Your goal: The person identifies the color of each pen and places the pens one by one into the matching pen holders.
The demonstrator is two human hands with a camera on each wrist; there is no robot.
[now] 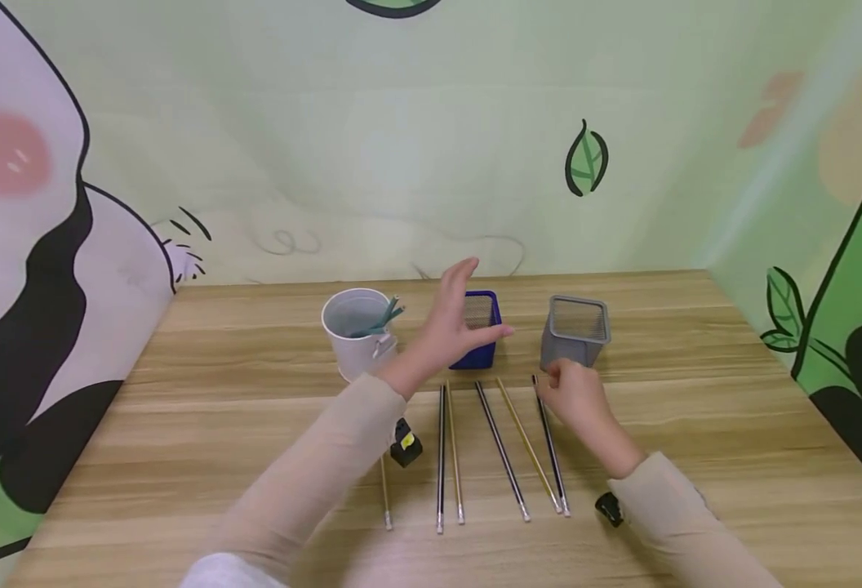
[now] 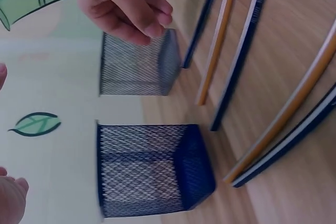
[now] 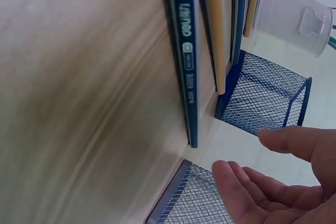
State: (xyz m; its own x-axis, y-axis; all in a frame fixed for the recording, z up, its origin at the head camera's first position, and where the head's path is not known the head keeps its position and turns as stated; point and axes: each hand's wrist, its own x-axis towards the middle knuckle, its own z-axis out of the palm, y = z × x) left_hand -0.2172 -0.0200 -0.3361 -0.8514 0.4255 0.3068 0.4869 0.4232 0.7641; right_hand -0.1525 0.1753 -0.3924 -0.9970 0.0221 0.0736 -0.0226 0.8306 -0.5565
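My left hand [image 1: 442, 327] is held up with fingers and thumb spread, in front of the blue mesh pen holder [image 1: 481, 356], which it partly hides in the head view. No object is in its grasp. Just in front of the grey mesh pen holder [image 1: 557, 349] hovers my right hand [image 1: 579, 398], close to the top end of a dark pencil [image 1: 551, 449]. Its fingers are loosely bent, and the right wrist view shows a gap between thumb and fingertips with nothing there. Other dark pencils [image 1: 503, 451] and yellow pencils [image 1: 528, 443] lie fanned out on the table.
At the left stands a white bucket [image 1: 357, 355] with teal pencils [image 1: 389, 314] leaning inside. Small black objects [image 1: 406, 443] show beside each wrist. Behind the wooden table [image 1: 203, 425] rises a wall covering with a leaf print [image 1: 587, 159].
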